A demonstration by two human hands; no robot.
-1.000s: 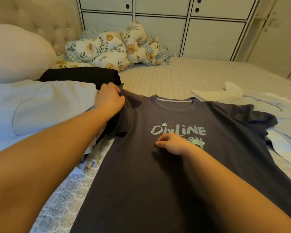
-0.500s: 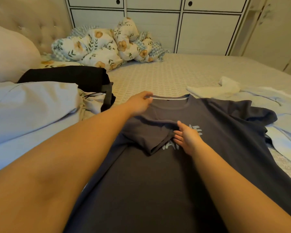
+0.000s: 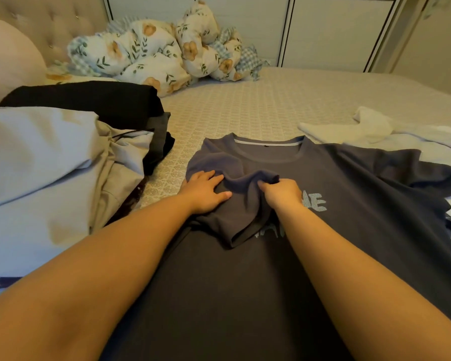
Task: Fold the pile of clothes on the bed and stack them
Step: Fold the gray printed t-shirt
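A dark grey T-shirt (image 3: 349,194) with pale printed letters lies face up on the bed, collar away from me. Its left sleeve (image 3: 242,220) is folded inward across the chest and covers part of the print. My left hand (image 3: 206,191) rests flat on the folded sleeve near the shoulder, fingers spread. My right hand (image 3: 281,194) pinches a bunched ridge of the sleeve fabric at mid-chest. At the left sits a stack of clothes: a black garment (image 3: 89,100) behind a pale blue one (image 3: 37,157).
Loose pale blue and white clothes (image 3: 370,126) lie at the right, partly under the shirt's other sleeve. A floral blanket bundle (image 3: 154,50) sits at the far edge by the headboard, a pillow (image 3: 8,61) at far left. The patterned bedsheet (image 3: 258,108) shows beyond the collar.
The left sleeve has been folded over the chest. My left hand has come back from the collar to press on the sleeve; my right hand has closed on the fabric.
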